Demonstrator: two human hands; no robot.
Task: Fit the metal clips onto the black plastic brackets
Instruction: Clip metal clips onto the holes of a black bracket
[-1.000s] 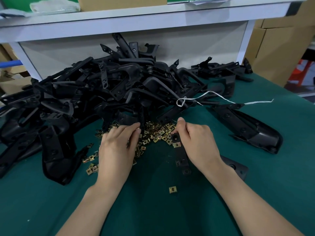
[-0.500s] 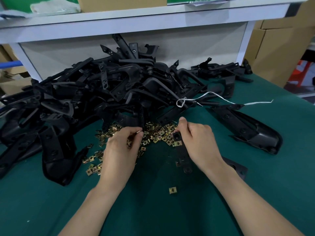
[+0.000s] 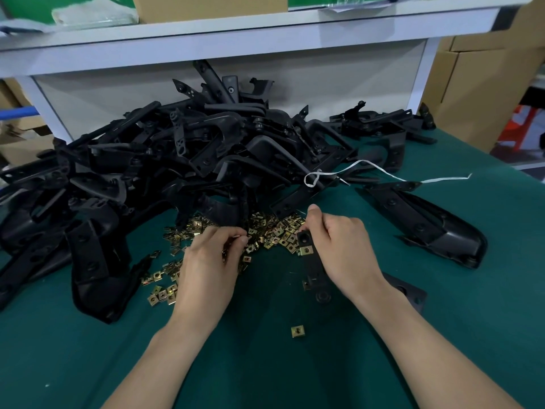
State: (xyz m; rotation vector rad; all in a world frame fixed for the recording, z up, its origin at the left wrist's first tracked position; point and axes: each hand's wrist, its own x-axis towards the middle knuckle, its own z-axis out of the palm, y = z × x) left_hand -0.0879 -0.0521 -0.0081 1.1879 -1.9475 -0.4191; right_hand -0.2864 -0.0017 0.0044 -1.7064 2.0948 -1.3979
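A heap of small brass-coloured metal clips (image 3: pixel 272 231) lies on the green table in front of a big pile of black plastic brackets (image 3: pixel 182 172). My right hand (image 3: pixel 339 246) grips a narrow black bracket (image 3: pixel 314 270) by its upper end; one clip (image 3: pixel 306 250) sits fitted on it just below my fingers. My left hand (image 3: pixel 209 261) has its fingers curled at the edge of the clip heap, pinching a clip between thumb and fingertips; the clip itself is mostly hidden.
A single loose clip (image 3: pixel 298 331) lies near the front. More clips (image 3: pixel 162 290) are scattered left of my left hand. A large black bracket (image 3: pixel 424 222) lies to the right, with a white string (image 3: pixel 368 169) over it. A white shelf (image 3: pixel 236 39) stands behind the pile.
My left hand went from lying flat on the clips to curled fingers pinching one. My right hand and its bracket shifted only slightly.
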